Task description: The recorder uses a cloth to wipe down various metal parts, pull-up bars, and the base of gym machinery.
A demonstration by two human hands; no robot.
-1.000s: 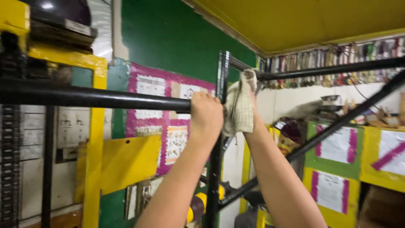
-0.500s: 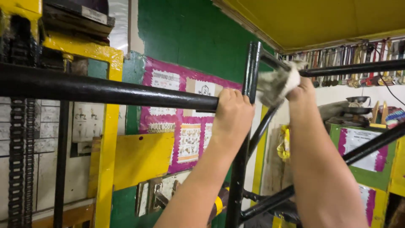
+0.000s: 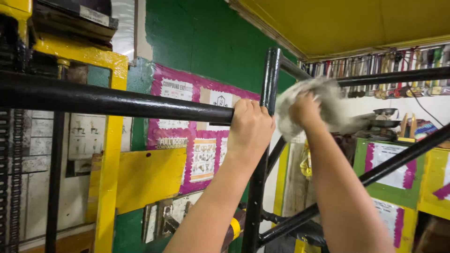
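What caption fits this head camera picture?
Left hand grips a black bar while right hand presses a rag.

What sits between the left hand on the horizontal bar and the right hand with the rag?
In the head view, only the black upright post separates the left hand from the right hand.

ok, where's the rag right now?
Head view, right of centre: the rag is bunched in the right hand, just right of the black upright post and the left hand.
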